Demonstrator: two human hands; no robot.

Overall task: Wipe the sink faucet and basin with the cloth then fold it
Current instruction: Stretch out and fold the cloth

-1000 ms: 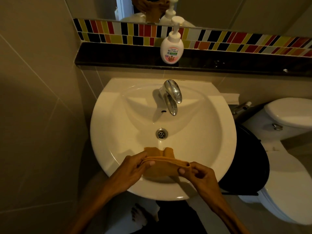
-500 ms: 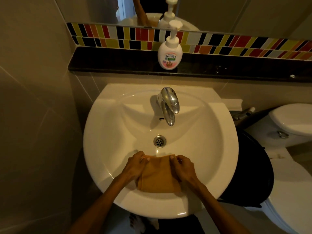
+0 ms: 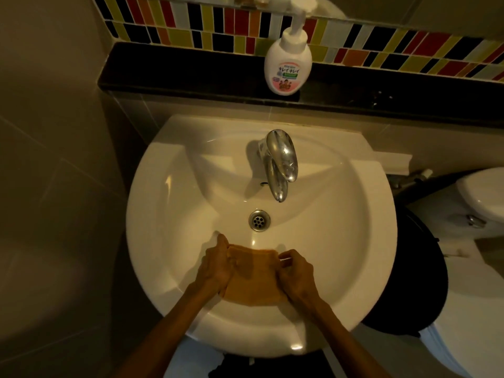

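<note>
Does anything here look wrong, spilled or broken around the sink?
Nothing stands out. The sink looks clean with no visible puddle, the faucet appears intact, and the soap bottle stands upright on the ledge. The left hand and right hand hold the folded cloth on the sink's front slope.

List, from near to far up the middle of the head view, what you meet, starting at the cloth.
cloth → drain → faucet → ledge → soap bottle → tiles

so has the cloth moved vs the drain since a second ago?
Yes. The cloth was held up between both hands; now it lies flatter on the near basin slope, below the drain.
</note>
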